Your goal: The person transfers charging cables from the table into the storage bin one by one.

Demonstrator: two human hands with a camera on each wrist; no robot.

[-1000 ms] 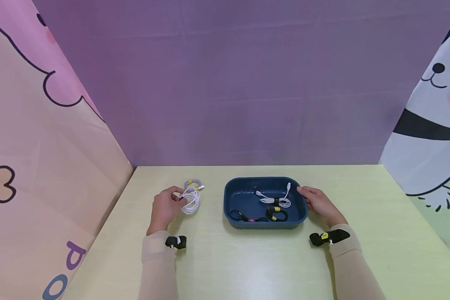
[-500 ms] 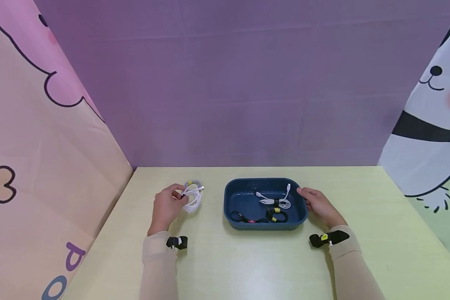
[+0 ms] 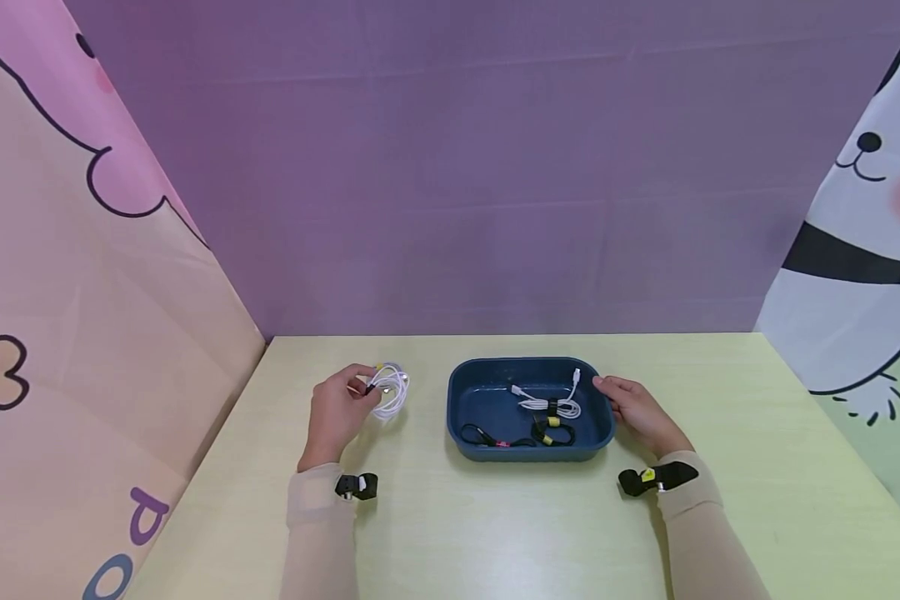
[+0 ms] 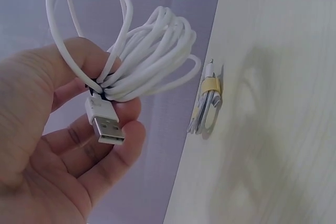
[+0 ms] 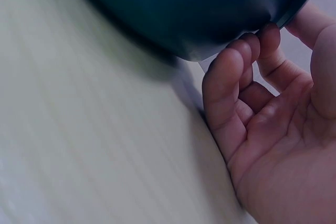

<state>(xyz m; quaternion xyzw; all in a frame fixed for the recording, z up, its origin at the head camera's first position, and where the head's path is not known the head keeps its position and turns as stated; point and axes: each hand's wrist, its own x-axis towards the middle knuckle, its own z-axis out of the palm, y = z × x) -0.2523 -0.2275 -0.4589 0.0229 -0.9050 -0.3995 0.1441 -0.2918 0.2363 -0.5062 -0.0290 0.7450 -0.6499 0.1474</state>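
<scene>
My left hand [image 3: 339, 417] pinches a coiled white cable [image 3: 392, 398] by its dark tie, holding it above the table. In the left wrist view the cable [image 4: 157, 56] fans out from thumb and fingers, its USB plug [image 4: 108, 129] hanging over them. A second coiled cable [image 4: 210, 95] with a yellow tie lies on the table beyond. My right hand [image 3: 642, 414] grips the right end of a blue tray [image 3: 487, 452], thumb at the rim; in the right wrist view its fingers [image 5: 223, 80] curl against the tray's outer wall [image 5: 157, 9].
Inside the tray lie a white cable [image 3: 567, 408] with a black tie, a black cable [image 3: 562, 440] with yellow ties, and another black cable [image 3: 480, 432] with a pink tie. A purple curtain [image 3: 450, 183] hangs behind the table [image 3: 480, 533].
My left hand has shifted slightly right and away from me, raising the white coil, which now overlaps the yellow-tied cable in the head view. The right hand and the tray hold still.
</scene>
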